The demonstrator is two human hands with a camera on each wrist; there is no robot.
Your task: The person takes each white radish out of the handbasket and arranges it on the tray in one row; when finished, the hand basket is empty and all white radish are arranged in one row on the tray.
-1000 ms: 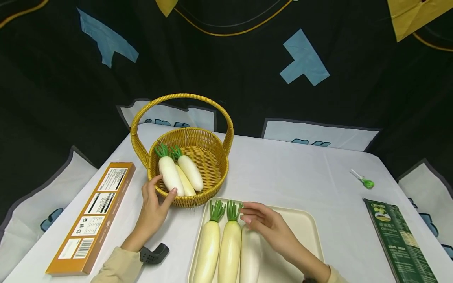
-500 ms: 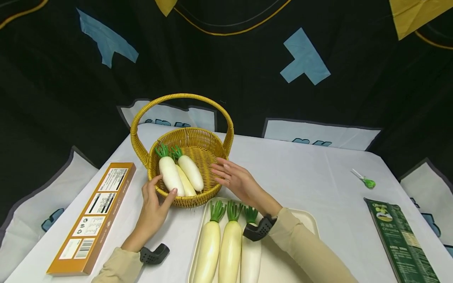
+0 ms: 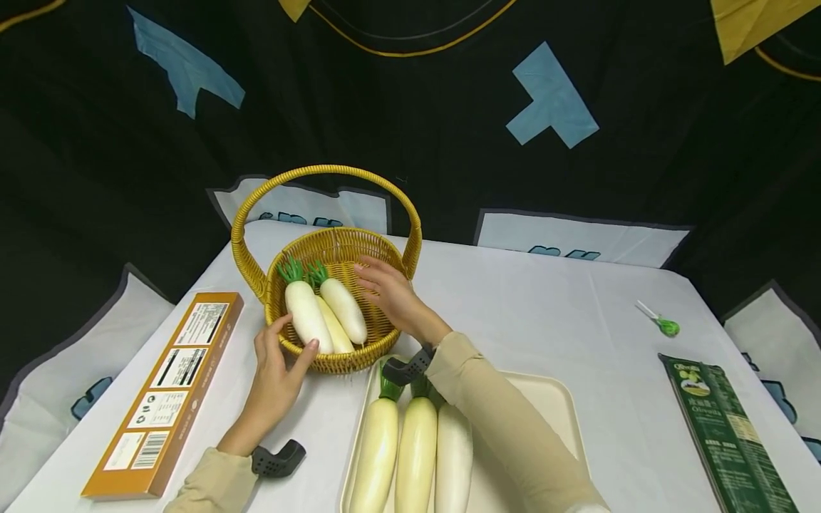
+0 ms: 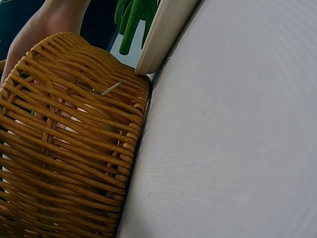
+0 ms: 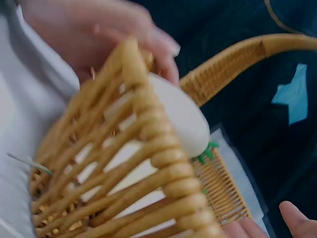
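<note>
A yellow wicker basket (image 3: 385, 345) with a tall handle holds two white radishes (image 3: 306, 313) (image 3: 346, 312) and a pale yellow radish (image 3: 335, 329). My left hand (image 3: 276, 377) holds the basket's front-left rim, its thumb and index finger beside the nearer white radish. Over the basket's right side reaches my right hand (image 3: 398, 299), fingers extended inward and nothing between them. In the right wrist view its fingers (image 5: 242, 229) show at the lower edge. Three more radishes (image 3: 375, 456) lie side by side on a cream tray (image 3: 558, 399), their green tops partly hidden by my right wrist.
An orange box (image 3: 163, 399) lies at the left of the white-covered table (image 3: 513, 306). To the right are a green packet (image 3: 725, 427) and a small green-headed item on a white stick (image 3: 667, 328). A black curtain (image 3: 449, 128) hangs behind.
My right hand has moved from the top of the white radish on the tray, up and left, into the right side of the basket. My left hand has stayed at the rim.
</note>
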